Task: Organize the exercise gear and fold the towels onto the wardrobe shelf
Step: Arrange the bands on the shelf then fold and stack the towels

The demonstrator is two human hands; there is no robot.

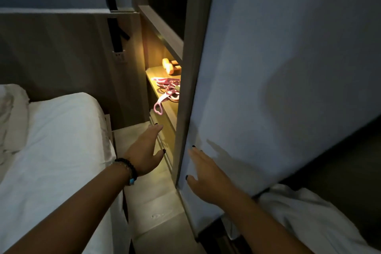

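Pink bands [167,90] | dumbbells [170,65] on lit shelf [153,75] | hands empty

This is a bedroom in a home. A bed [57,130] with a white sheet fills the lower left of the frame, and a white pillow [12,113] lies at the far left. A tall wardrobe [278,68] with a pale door stands on the right. In the middle, a lit shelf [165,97] glows yellow inside it. A wall plug [119,57] sits just above the bed. A white towel [309,218] lies at the lower right.
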